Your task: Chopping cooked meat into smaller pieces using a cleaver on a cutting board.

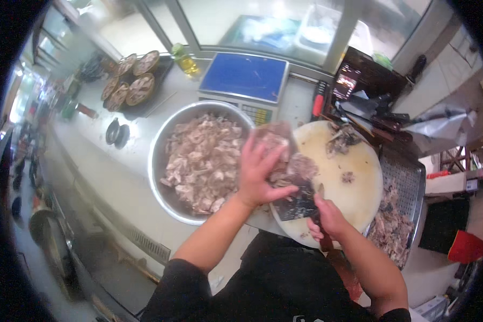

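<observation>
My right hand (327, 220) grips the handle of a cleaver (296, 204), whose broad dark blade reaches left past the cutting board's edge. Fingers spread, my left hand (261, 171) lies over chopped meat (303, 166) beside and partly on the blade. The palm hides part of that meat, and the area is blurred. Left of this hand stands a large metal bowl (156, 189) heaped with chopped meat pieces (203, 161). Beneath the cleaver is a round, pale cutting board (360, 201) with dark scraps (344, 139) at its far side.
A blue-topped digital scale (245, 76) stands behind the bowl. Meat scraps (394, 225) lie in a perforated metal tray (414, 181) at right. Filled round bowls (141, 89) and an oil bottle (185, 60) stand back left. Knives (386, 118) and a phone (346, 82) lie beyond the board.
</observation>
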Demonstrator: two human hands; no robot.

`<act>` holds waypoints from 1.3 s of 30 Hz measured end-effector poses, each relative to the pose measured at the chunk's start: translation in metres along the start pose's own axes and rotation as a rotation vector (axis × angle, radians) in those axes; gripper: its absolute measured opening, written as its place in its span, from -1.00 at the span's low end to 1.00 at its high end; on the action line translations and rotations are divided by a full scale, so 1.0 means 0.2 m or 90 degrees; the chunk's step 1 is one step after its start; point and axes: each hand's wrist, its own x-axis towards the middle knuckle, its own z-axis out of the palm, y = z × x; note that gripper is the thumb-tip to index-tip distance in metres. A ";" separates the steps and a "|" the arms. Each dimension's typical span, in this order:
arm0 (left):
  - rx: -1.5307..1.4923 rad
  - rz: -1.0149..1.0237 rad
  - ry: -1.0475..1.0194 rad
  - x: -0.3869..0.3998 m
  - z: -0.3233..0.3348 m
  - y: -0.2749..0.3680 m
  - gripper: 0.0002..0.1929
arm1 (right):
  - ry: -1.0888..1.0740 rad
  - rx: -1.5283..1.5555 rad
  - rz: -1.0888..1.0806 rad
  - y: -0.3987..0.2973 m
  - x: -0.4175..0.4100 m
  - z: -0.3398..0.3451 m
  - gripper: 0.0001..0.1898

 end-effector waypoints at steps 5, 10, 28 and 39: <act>0.189 -0.126 -0.108 -0.23 -0.48 -0.36 -0.07 | -0.053 0.007 0.050 -0.17 0.20 0.43 -0.39; 0.301 -0.287 -0.253 -0.35 -0.63 -0.51 -0.06 | 0.054 -0.026 -0.015 -0.13 0.22 0.47 -0.42; -0.088 0.019 -0.468 -0.11 0.83 0.26 -0.26 | 0.501 0.071 -0.113 0.59 -0.47 -0.39 -0.78; -0.137 0.184 -0.587 -0.28 0.81 0.25 -0.46 | 0.463 0.165 -0.099 0.92 -0.65 -0.63 -0.74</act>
